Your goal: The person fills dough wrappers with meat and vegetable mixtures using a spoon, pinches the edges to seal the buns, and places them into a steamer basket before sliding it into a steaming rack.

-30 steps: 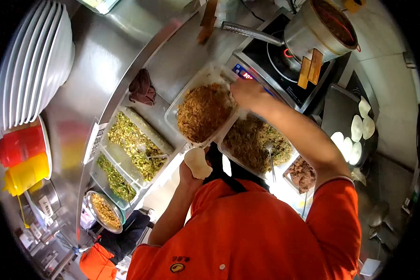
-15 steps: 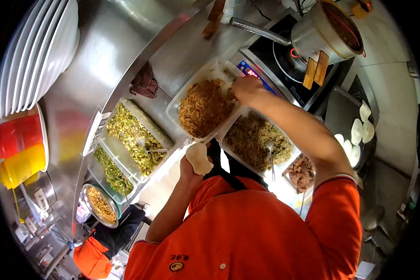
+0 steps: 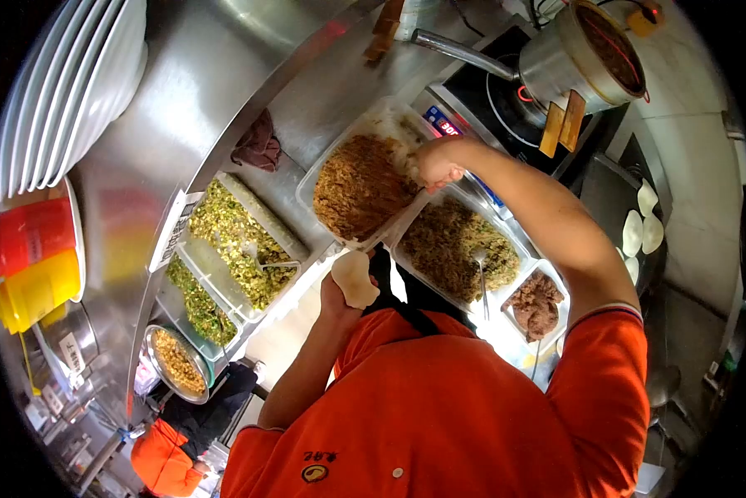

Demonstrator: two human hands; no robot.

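Note:
On my left hand (image 3: 337, 305) rests a pale round dough wrapper (image 3: 354, 280), held close to my chest, fingers curled beneath it. My right hand (image 3: 441, 162) is closed at the right-hand rim of a clear tub (image 3: 307, 192) of brown shredded filling (image 3: 363, 187). Whatever its fingers grip is hidden. Directly below that hand is a second tub of greenish-brown filling (image 3: 452, 241) with a metal spoon (image 3: 482, 278) standing in it. A smaller tub of reddish-brown paste (image 3: 535, 307) lies under my right forearm.
Chopped green-and-yellow filling (image 3: 244, 241) fills a tub on the left, near a bowl of yellow bits (image 3: 178, 365). A handled pot (image 3: 580, 58) stands on an induction cooker (image 3: 493, 104). More wrappers (image 3: 643, 224) lie far right. Stacked white plates (image 3: 74, 91) and another person (image 3: 164, 456) are left.
My right hand has shifted slightly down and turned at the tub's rim, its curled fingers now showing more. My right elbow has swung outward, uncovering the paste tub. My left hand stays with the wrapper.

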